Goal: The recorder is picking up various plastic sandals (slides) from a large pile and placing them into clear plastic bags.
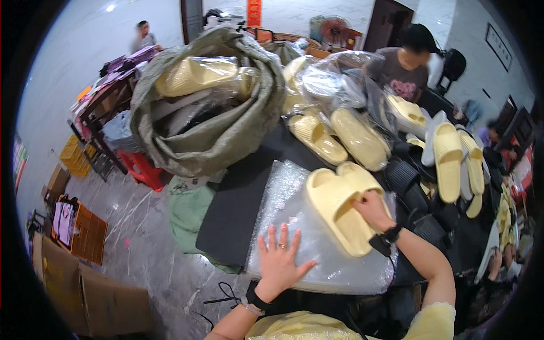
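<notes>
A pair of pale yellow slippers (pixel 328 195) lies together on a stack of clear plastic bags (pixel 277 204) at the table's near edge. The fingers of my right hand (pixel 373 209) are bent into the foot opening of the right-hand slipper and close on it; their tips are partly hidden. Flat on the bags, to the left of the slippers, rests my left hand (pixel 281 262), its fingers spread and nothing in it. Just beyond are yellow slippers in clear wrapping (pixel 360 137).
At the back left stands a big olive woven sack (pixel 209 153) holding wrapped slippers. Black slippers (pixel 403 175) and loose yellow ones (pixel 447 161) crowd the right side. Across the table is a person (pixel 399 68). Cardboard boxes (pixel 113 300) and an orange crate (pixel 88 232) sit on the floor.
</notes>
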Action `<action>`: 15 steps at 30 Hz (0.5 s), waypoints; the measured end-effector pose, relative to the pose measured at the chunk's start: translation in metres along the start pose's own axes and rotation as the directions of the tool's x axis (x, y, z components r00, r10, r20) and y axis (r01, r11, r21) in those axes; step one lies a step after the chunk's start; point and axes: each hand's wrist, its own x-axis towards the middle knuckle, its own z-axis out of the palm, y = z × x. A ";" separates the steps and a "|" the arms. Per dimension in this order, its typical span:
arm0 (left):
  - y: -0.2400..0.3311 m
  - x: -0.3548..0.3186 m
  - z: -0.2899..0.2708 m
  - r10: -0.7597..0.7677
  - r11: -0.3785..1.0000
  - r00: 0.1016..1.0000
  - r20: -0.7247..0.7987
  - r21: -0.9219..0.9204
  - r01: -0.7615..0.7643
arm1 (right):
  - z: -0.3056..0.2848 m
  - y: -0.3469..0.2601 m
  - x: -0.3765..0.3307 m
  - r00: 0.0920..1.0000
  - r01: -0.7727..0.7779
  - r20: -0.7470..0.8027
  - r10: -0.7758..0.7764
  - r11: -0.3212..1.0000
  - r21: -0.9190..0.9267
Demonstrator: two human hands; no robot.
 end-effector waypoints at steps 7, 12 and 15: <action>0.002 -0.002 0.003 0.017 1.000 1.000 -0.004 0.002 -0.017 | -0.034 -0.011 -0.055 0.992 0.128 0.016 -0.128 0.992 -0.015; 0.001 -0.001 0.005 0.019 0.998 0.998 0.061 0.051 -0.023 | -0.020 -0.045 -0.117 0.984 0.079 0.145 -0.101 0.985 0.152; 0.004 0.002 0.004 0.037 0.999 0.999 0.023 0.034 -0.038 | -0.025 -0.021 -0.118 0.985 0.005 0.169 -0.015 0.998 0.060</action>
